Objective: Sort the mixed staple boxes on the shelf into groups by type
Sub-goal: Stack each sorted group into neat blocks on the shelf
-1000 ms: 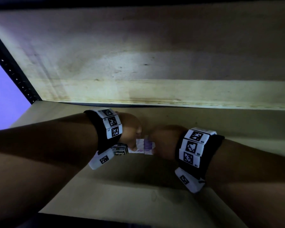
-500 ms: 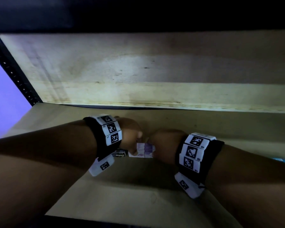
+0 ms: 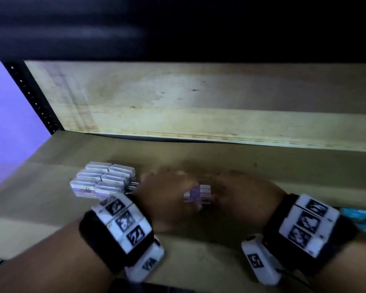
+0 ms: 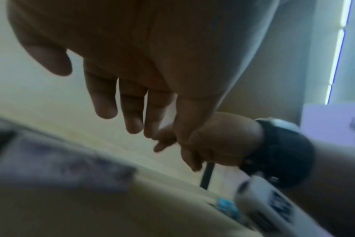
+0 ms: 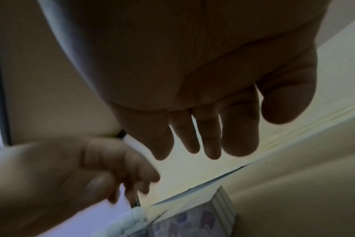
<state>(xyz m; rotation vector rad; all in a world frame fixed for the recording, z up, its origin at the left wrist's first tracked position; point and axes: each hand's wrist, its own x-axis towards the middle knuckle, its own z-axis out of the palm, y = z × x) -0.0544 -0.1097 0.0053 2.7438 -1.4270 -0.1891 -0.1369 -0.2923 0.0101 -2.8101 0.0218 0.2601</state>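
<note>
small white-and-purple staple boxes (image 3: 197, 193)

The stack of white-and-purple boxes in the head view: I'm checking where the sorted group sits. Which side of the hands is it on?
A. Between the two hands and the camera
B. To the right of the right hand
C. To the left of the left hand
C: the stack of white-and-purple boxes lies on the shelf left of the left hand.

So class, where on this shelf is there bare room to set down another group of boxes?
Bare shelf board lies between the hands and the back panel, stretching right. The near strip is bare too. Crowded: the white-and-purple stack at left, the small boxes between both hands, blue boxes far right.
</note>
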